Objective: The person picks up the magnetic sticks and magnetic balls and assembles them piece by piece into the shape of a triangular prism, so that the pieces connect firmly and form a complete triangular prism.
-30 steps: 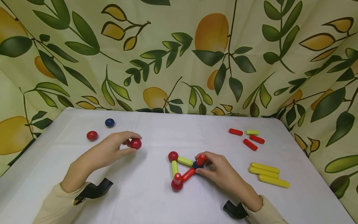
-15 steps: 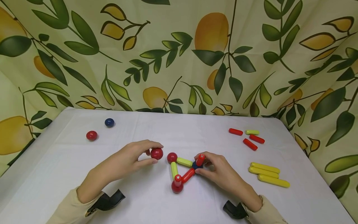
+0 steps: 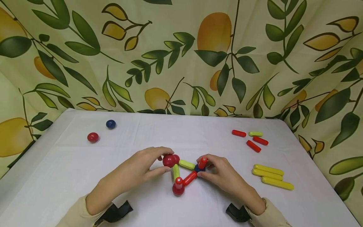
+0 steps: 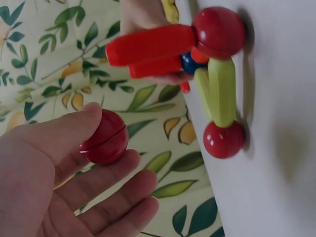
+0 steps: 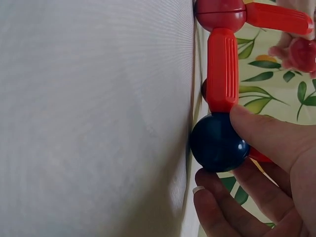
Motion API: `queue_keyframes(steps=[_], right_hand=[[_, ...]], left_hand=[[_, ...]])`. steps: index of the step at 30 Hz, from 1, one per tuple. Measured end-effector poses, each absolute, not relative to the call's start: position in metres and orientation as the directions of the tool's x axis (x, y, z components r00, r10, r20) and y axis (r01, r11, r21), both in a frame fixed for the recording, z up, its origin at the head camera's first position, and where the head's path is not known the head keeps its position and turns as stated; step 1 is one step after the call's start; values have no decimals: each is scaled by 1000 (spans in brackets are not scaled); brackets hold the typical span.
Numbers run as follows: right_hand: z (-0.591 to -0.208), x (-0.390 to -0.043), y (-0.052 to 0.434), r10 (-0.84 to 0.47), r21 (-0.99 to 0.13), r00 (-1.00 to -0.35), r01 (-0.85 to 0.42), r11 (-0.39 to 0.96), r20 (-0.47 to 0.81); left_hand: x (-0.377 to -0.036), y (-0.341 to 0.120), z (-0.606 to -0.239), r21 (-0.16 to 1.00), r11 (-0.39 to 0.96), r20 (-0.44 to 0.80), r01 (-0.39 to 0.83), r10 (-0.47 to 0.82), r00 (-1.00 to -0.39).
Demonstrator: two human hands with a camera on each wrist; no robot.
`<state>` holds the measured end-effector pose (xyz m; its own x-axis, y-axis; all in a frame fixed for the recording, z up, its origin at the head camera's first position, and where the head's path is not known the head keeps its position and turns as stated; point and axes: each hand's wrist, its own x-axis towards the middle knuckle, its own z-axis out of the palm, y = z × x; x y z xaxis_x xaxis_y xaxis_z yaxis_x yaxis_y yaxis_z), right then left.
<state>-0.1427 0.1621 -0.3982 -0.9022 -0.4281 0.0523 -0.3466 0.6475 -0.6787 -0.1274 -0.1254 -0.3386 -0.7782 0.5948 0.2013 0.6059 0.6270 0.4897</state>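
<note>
Care at the joint matters most here, we judge: the red ball (image 3: 169,160) in our left hand (image 3: 136,171) should come down squarely, with the frame held steady, so the rods do not swing or pull apart.

Nearest to us, both sleeves (image 3: 75,217) lie low over the counter (image 3: 56,176), forearms angled inward toward the middle. The left hand lies palm inward, thumb below and fingers (image 3: 158,150) curled over the top, pinching the red ball between them; the left wrist view shows the ball against the thumb tip and a finger, with the other fingers loose below it. It hangs just beside the frame's far red ball (image 4: 223,139), which the head view half hides.

The frame (image 3: 184,173) sits on the counter between the hands: a near red ball (image 3: 178,189) with a short red rod (image 3: 179,181) standing on it, two green rods (image 3: 186,164) and a slanted red rod (image 3: 190,178) running to a blue ball (image 5: 217,142). Our right hand (image 3: 224,176) rests on the counter, its fingers (image 5: 266,136) curled around the blue ball and the upright red rod (image 3: 202,162) on it, bracing that corner.

Farther right lie three long yellow rods (image 3: 270,176), and beyond them short red rods (image 3: 253,146) and a green one (image 3: 255,134). Far left, well apart, sit a loose red ball (image 3: 93,137) and a loose blue ball (image 3: 111,124).
</note>
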Motion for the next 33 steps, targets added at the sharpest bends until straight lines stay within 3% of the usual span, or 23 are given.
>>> queue_keyframes(steps=[8,24,33], right_hand=[[-399,-143,163,-437,-672,-897,-362,646,64],[-399,-143,163,-439,-677,-895,-369,637,75],[-399,-143,163,-436,-683,-898,-358,637,64]], left_hand=[[-116,-117,-334,493,561,222,665,657,-720],[-109,-109,-332,509,591,108,626,678,-727],[-110,-108,-332,505,577,122,642,688,-715]])
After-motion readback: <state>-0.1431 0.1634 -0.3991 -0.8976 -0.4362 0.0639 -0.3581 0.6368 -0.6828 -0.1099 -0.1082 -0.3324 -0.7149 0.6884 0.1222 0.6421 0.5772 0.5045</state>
